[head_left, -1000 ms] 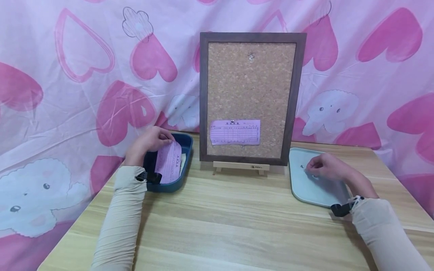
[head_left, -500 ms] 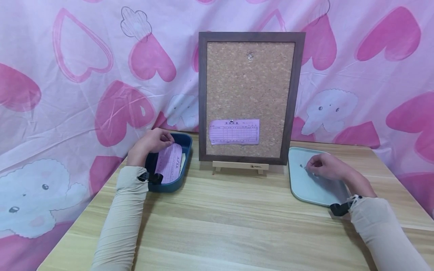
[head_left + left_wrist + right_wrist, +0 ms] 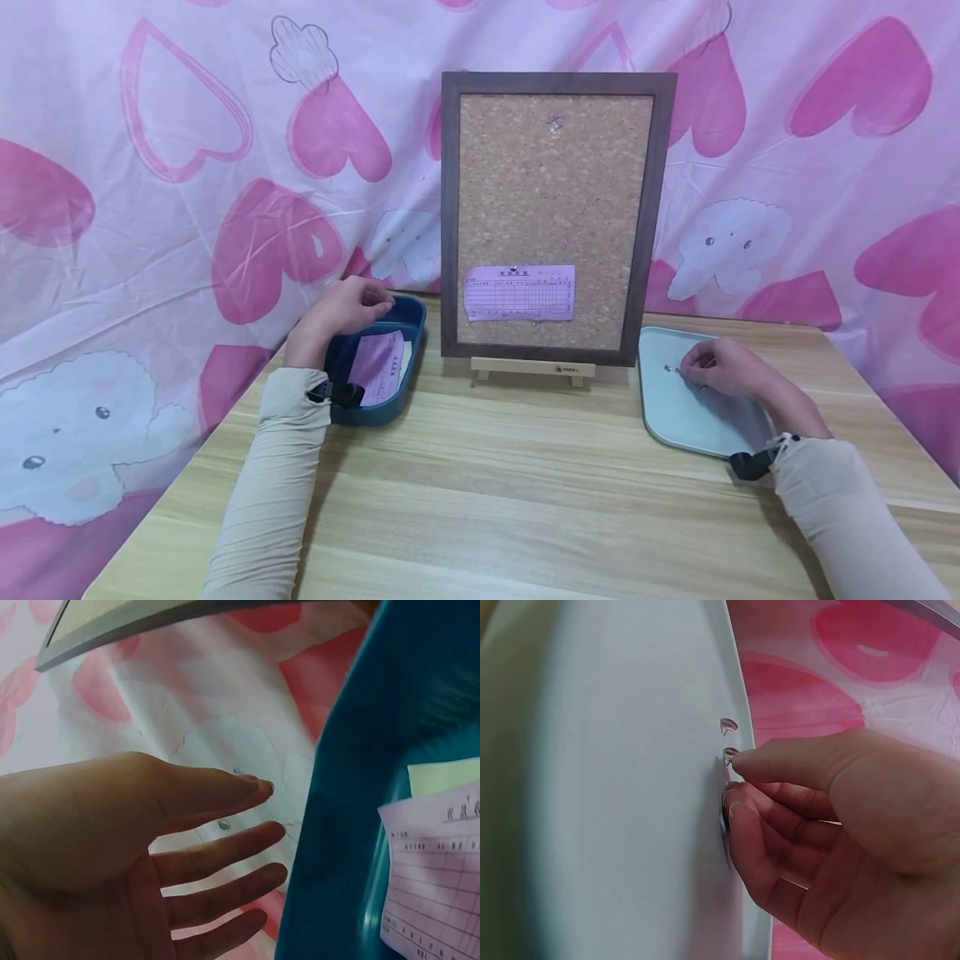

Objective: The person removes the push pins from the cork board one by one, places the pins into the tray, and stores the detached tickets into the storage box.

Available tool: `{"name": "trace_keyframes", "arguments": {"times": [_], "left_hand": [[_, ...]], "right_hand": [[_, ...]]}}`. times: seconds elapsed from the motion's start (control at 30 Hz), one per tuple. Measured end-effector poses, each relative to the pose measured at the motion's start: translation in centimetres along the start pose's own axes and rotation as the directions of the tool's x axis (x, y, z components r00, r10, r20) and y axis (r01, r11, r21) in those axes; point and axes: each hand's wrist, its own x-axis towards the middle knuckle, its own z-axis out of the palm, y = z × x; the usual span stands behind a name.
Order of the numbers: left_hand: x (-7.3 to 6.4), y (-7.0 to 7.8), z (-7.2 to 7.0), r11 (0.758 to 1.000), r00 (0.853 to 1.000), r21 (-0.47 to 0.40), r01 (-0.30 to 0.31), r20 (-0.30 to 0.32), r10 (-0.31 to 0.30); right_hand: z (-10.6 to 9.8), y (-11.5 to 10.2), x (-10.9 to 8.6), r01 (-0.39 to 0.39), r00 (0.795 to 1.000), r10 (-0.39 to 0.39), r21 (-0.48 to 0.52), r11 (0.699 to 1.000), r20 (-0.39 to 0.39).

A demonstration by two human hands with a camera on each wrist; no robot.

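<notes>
Over the dark blue box (image 3: pixel 421 329) at left is my left hand (image 3: pixel 348 307). Its fingers are extended and hold nothing in the left wrist view. Below it a pink printed slip (image 3: pixel 381 367) lies in the box, partly over a pale yellow paper (image 3: pixel 442 776). At right, my right hand (image 3: pixel 723 367) is low over the pale green tray (image 3: pixel 675 429), fingers loosely bent. Its thumb tip touches or nearly touches one clear thumbtack (image 3: pixel 729 754); another thumbtack (image 3: pixel 729 725) lies just beyond. A small shiny piece (image 3: pixel 724 817) is partly hidden under the fingers.
Between the box and tray, a framed cork board (image 3: pixel 555 200) stands on a small wooden easel (image 3: pixel 532 367). A pink form (image 3: pixel 520 293) is pinned low on it, and clear pins (image 3: pixel 554 125) cluster near its top. A patterned curtain (image 3: pixel 315 225) hangs behind the table (image 3: pixel 495 492).
The pink slip, earlier pinched and raised by my left hand, now lies lower in the box. The left hand has risen slightly off it. My right hand has barely shifted over the tray.
</notes>
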Motion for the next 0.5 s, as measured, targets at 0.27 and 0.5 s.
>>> {"name": "trace_keyframes", "arguments": {"times": [0.27, 0.5], "left_hand": [[0.2, 1.4, -0.1, 0.992, 0.992, -0.067, -0.104, -0.08, 0.099], [0.4, 3.6, 0.2, 0.947, 0.944, -0.157, -0.279, -0.228, 0.24]], "right_hand": [[-0.5, -0.2, -0.2, -0.02, 0.999, 0.021, 0.027, 0.999, -0.044], [-0.7, -1.5, 0.4, 0.09, 0.976, -0.088, -0.001, 0.996, -0.197]]}}
